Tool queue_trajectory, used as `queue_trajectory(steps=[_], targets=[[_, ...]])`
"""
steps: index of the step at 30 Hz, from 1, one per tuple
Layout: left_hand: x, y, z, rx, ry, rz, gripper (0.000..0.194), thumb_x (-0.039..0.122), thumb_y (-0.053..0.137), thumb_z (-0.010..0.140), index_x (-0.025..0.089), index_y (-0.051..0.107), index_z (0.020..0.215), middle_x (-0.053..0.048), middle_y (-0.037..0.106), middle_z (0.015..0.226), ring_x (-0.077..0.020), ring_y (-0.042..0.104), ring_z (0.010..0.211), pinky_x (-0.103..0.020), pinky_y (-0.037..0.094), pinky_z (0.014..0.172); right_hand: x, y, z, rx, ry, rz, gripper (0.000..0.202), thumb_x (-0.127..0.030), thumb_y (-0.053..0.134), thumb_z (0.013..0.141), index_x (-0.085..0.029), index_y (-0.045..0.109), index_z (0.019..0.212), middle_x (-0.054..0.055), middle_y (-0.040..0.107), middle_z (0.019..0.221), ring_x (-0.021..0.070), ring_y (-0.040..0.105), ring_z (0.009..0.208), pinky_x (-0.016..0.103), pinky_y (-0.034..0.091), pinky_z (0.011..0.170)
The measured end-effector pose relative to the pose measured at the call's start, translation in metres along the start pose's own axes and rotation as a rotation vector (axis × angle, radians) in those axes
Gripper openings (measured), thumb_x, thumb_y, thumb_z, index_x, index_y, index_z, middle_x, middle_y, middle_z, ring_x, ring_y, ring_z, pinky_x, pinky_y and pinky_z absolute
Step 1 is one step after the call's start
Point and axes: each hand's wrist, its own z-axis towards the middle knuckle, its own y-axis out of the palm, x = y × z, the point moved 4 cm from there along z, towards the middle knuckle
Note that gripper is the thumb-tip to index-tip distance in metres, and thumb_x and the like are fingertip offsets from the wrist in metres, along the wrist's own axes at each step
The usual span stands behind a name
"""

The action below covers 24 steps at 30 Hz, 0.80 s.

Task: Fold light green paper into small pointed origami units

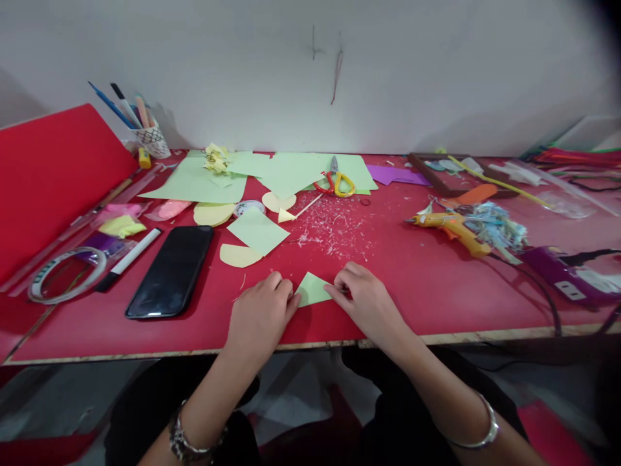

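A small light-green piece of paper [312, 289] lies on the red table close to its front edge, apparently folded to a point at the far side. My left hand [264, 312] pinches its left corner between thumb and curled fingers. At the right corner, my right hand [363, 299] grips it the same way, thumb pointing inward. Just beyond my left hand lie a larger pale-green square of paper [259, 231] and a cream rounded paper piece [239, 255].
Scissors [338, 184] rest on green sheets [194, 184] at the back, near scattered paper shreds [334, 226]. A black phone [171, 272] and a roll of tape [66, 275] are on the left. On the right lie a yellow glue gun [449, 230] and a purple power strip [557, 275].
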Motion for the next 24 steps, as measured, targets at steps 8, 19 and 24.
queue_trajectory(steps=[8,19,24], targets=[[-0.022,0.004,-0.001,-0.04,0.306,-0.274,0.035,0.034,0.038,0.089,0.04,0.043,0.122,-0.004,0.043,0.122,-0.0211,0.046,0.102,-0.039,0.041,0.083,-0.001,0.001,0.001,-0.005,-0.033,-0.031,0.022,-0.025,0.05,0.082,-0.018,0.045,0.061,0.002,0.049,0.069,0.0141,0.046,0.063,0.025,0.036,0.057],[-0.025,0.006,0.001,-0.131,0.265,-0.283,0.038,0.04,0.037,0.088,0.045,0.038,0.126,0.0,0.031,0.14,-0.0271,0.031,0.12,-0.051,0.032,0.093,-0.028,-0.003,-0.015,-0.092,-0.598,-0.11,0.03,-0.018,0.04,0.088,-0.029,0.059,0.109,0.007,0.053,0.11,0.0197,0.045,0.097,0.035,0.038,0.084],[-0.026,0.007,0.001,-0.18,0.261,-0.285,0.038,0.041,0.033,0.089,0.048,0.034,0.126,0.001,0.028,0.141,-0.0276,0.029,0.122,-0.053,0.031,0.094,-0.017,-0.005,-0.013,-0.131,-0.532,-0.029,0.035,-0.012,0.041,0.085,-0.03,0.063,0.106,0.006,0.053,0.109,0.0189,0.046,0.098,0.035,0.041,0.084]])
